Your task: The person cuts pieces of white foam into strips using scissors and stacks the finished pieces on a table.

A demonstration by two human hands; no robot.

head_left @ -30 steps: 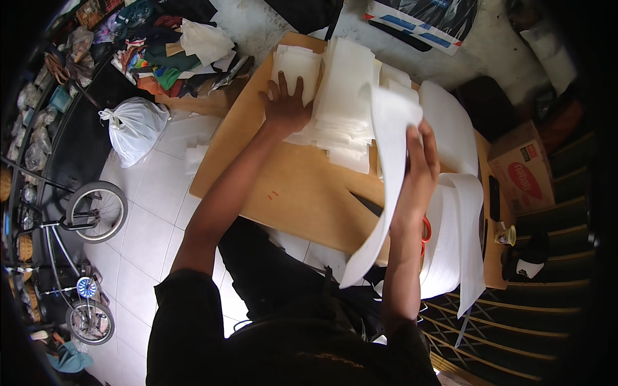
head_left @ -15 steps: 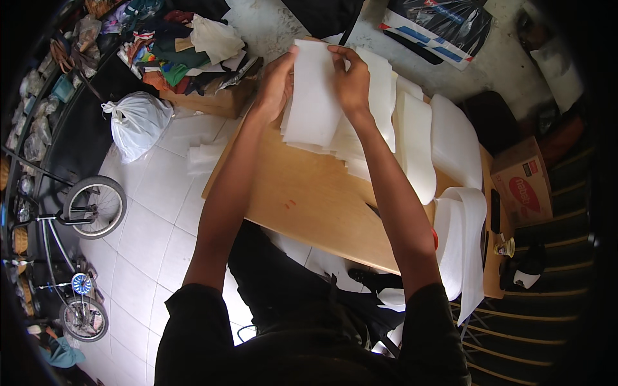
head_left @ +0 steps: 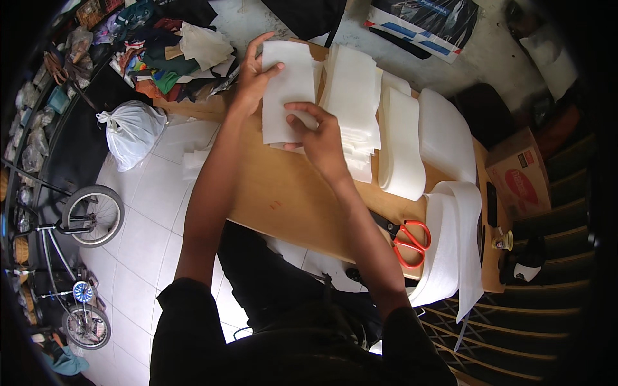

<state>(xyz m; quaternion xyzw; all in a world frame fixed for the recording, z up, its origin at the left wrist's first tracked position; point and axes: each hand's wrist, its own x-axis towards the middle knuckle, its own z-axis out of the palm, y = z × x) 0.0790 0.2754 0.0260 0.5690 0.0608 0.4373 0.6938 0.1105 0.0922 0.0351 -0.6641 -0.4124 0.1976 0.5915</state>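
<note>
A small pile of white, thin foam-like sheets [head_left: 286, 87] lies at the far left of the wooden table [head_left: 277, 186]. At its left edge is my left hand [head_left: 252, 80], fingers spread apart and the thumb lying over the top sheet. My right hand [head_left: 322, 138] is at the pile's near right side, its bent fingers apart, with thumb and forefinger over the sheet and another fingertip by the near edge. Immediately right stands a taller stack of white sheets [head_left: 351, 96]. Orange-handled scissors [head_left: 412, 243] lie near my right forearm, blades partly hidden beneath it.
Folded white sheets [head_left: 400, 141], a rounded white pile [head_left: 445, 135] and a loose white roll [head_left: 444, 257] line the table's right part. Beyond are a cardboard box [head_left: 518, 170] and a cup [head_left: 503, 241]. On the left floor are a tied white bag [head_left: 132, 132] and a bicycle [head_left: 64, 251].
Both hands have left the pile's far edge; my left hand shifted to its left side, my right hand came nearer to me. The view moved, and the scissors came into sight.
</note>
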